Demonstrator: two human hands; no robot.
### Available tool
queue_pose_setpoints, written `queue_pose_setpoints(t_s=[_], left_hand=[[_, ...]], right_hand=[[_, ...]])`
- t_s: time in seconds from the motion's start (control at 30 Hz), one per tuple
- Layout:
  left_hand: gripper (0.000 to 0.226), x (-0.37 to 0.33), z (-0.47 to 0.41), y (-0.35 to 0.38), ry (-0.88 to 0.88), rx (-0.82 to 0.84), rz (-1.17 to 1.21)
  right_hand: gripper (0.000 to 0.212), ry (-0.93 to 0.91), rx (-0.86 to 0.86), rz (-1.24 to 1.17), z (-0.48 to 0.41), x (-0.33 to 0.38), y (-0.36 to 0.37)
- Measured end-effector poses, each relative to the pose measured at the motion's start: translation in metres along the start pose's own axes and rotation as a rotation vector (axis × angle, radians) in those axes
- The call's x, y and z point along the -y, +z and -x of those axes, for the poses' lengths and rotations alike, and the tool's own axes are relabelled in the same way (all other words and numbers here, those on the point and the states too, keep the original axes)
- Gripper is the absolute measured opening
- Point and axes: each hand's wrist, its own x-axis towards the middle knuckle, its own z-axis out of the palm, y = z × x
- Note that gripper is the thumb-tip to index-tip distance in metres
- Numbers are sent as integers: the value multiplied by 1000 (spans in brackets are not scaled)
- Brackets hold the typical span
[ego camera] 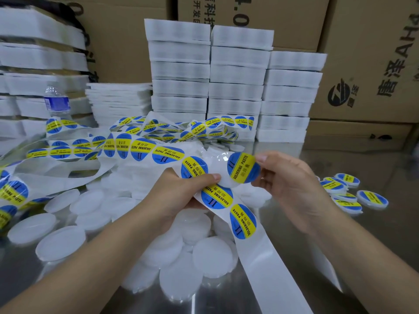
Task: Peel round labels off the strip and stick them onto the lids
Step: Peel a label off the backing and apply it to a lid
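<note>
My left hand [181, 189] grips the white backing strip [260, 250] where it bends; blue-and-yellow round labels [216, 197] reading "SOLDERING PASTE" sit along it. My right hand [288, 182] pinches one peeled label [243, 168] between thumb and forefinger, just right of the strip. A white lid [223, 172] shows behind that label, by my left fingers; whether the label touches it I cannot tell. Bare white lids [61, 242] lie heaped on the metal table below my hands. Several labelled lids [371, 198] lie at the right.
The long strip of labels [127, 147] coils in loops across the table's back and left. Stacks of white foam trays [235, 71] stand behind, in front of cardboard boxes [367, 64]. A water bottle [55, 100] stands at the back left.
</note>
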Motion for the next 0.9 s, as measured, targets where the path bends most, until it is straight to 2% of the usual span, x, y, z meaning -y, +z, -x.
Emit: queue_pose_setpoints(t_s=[0.2,0.37,0.63,0.8,0.9], left_hand=[[24,-1,1,1,2,11,-17],[30,1,0,2,8,23,-45],[23,2,0,1,26,34,-47],[23,2,1,2,21,14,-62],[24,1,1,3,24,7,-70]], right_hand=[[20,39,-15,40,-1,-4,1],[20,57,-19,50,-1,-3,1],[28,71,-32,117,-1,-2,1],[17,58,-38,182,1,-2,2],[26,47,-50,239,1,-3,2]])
